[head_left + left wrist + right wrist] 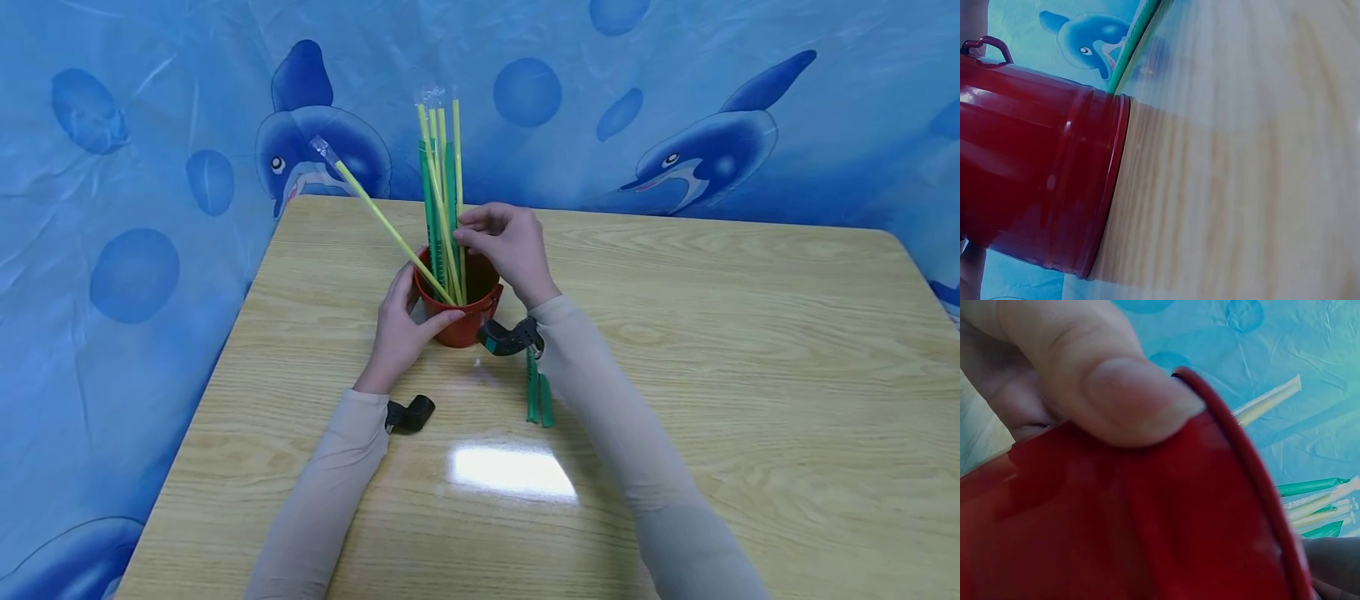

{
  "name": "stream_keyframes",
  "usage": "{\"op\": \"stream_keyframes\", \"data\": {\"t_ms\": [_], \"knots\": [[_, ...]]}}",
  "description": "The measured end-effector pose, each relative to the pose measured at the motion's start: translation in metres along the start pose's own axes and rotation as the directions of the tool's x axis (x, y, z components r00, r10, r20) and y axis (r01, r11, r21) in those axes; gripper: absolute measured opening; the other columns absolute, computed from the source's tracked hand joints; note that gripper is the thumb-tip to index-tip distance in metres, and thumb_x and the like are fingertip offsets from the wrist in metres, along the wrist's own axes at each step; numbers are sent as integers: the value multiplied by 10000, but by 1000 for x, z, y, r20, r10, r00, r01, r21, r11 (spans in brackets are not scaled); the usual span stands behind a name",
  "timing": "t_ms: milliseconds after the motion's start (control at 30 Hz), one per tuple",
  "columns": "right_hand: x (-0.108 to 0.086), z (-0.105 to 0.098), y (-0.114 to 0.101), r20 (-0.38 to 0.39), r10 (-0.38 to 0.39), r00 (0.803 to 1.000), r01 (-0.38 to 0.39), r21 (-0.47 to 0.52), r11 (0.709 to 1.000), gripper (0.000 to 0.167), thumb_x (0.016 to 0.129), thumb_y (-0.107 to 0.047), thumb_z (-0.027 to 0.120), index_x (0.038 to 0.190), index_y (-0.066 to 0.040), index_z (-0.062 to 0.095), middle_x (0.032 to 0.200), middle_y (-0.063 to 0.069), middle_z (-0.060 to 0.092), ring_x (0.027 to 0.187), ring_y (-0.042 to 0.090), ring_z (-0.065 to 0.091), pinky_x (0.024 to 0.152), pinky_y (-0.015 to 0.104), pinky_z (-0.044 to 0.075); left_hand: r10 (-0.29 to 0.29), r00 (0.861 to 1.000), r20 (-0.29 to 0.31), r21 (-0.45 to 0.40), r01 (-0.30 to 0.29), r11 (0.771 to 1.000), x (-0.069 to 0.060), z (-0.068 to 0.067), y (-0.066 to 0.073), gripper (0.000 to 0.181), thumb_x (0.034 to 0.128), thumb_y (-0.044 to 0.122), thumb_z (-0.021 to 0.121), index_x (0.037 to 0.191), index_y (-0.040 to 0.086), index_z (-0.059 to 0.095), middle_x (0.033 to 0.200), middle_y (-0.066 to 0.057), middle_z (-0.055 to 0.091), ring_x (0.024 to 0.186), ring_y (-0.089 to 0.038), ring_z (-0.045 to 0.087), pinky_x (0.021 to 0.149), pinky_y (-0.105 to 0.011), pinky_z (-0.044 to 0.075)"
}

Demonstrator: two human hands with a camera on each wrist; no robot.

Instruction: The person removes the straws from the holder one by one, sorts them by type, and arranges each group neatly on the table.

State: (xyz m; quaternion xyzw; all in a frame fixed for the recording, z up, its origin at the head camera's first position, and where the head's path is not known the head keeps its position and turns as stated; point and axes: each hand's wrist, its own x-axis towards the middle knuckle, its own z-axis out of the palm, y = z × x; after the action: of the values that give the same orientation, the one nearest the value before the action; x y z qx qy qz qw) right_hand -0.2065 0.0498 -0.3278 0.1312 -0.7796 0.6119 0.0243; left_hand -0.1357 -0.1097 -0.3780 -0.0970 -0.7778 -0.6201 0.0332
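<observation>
A red metal bucket stands upright on the table, holding several yellow straws in clear wrappers and several green-wrapped straws. My left hand grips the bucket from the left. Its thumb lies near the rim in the right wrist view. Over the bucket's right side, my right hand pinches a green-wrapped straw among the others. In the right wrist view only a dark part of the right hand shows, at the lower right. The left wrist view mainly shows the bucket's lower side.
More green-wrapped straws lie on the wooden table, partly under my right forearm. One bucket handle fitting shows in the left wrist view. Behind the table hangs a blue dolphin-print sheet.
</observation>
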Motion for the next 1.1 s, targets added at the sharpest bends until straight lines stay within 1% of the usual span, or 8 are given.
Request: {"op": "stream_keyframes", "data": {"t_ms": [133, 267, 400, 500, 667, 800, 1000, 1100], "knots": [[0, 0, -1, -6, -3, 1000, 3, -37, 999, 190, 851, -94, 704, 1005, 17, 698, 908, 130, 694, 753, 221, 666, 716, 349, 565, 14, 1000, -10, -10, -14, 1000, 5, 1, -18, 805, 816, 89, 740, 1475, 96, 277, 1464, -84, 337, 1340, -182, 327, 1095, -326, 300], [2, 0, -1, -17, 4, 1000, -4, -21, 1000, 184, 853, -88, 699, 1000, 23, 697, 909, 137, 689, 761, 223, 666, 721, 357, 567, 46, 999, -17, -15, -46, 999, 5, 1, -23, 782, 819, 140, 742, 1466, 123, 303, 1448, -57, 358, 1328, -158, 340, 1091, -323, 307], [3, -2, 0, -27, 23, 999, -22, 10, 1000, 190, 858, -94, 695, 1000, 33, 697, 919, 144, 683, 781, 210, 664, 716, 304, 567, 63, 998, -19, -9, -64, 998, 5, 2, -24, 767, 825, 159, 738, 1461, 121, 311, 1441, -54, 367, 1325, -155, 345, 1086, -329, 316], [3, -1, -1, -26, 23, 999, -23, 6, 1000, 191, 860, -95, 693, 1004, 31, 699, 929, 141, 686, 787, 202, 666, 713, 282, 564, 63, 998, -20, -3, -63, 998, 4, 2, -23, 771, 823, 173, 741, 1460, 123, 309, 1437, -50, 368, 1321, -146, 347, 1084, -324, 319], [3, 3, -4, 9, 3, 1000, -3, -5, 1000, 168, 867, -77, 681, 996, 27, 707, 949, 143, 693, 795, 202, 669, 722, 302, 565, 54, 998, -19, 1, -54, 999, 3, 1, -21, 762, 828, 175, 735, 1457, 116, 309, 1437, -51, 365, 1321, -146, 345, 1088, -317, 310], [3, 6, -6, 35, 8, 999, -8, -18, 1000, 180, 872, -88, 677, 1011, 21, 711, 969, 142, 697, 798, 201, 675, 741, 324, 563, 49, 999, -18, 9, -48, 999, 3, 0, -21, 748, 838, 169, 725, 1456, 109, 308, 1443, -57, 359, 1325, -159, 344, 1091, -326, 305], [3, 2, -4, 4, 12, 1000, -12, -7, 1000, 212, 873, -94, 675, 1051, 18, 709, 977, 148, 701, 797, 211, 681, 739, 296, 563, 58, 998, -16, 14, -57, 998, 4, 0, -22, 767, 830, 177, 736, 1461, 113, 305, 1442, -64, 362, 1328, -163, 343, 1088, -332, 313], [2, 1, -3, -17, 1, 1000, -2, -45, 999, 223, 877, -97, 672, 1070, 7, 707, 969, 141, 705, 778, 207, 680, 725, 282, 562, 54, 998, -20, 17, -54, 998, 3, 0, -22, 784, 826, 181, 743, 1467, 121, 296, 1434, -65, 369, 1326, -158, 348, 1083, -328, 320]]}}
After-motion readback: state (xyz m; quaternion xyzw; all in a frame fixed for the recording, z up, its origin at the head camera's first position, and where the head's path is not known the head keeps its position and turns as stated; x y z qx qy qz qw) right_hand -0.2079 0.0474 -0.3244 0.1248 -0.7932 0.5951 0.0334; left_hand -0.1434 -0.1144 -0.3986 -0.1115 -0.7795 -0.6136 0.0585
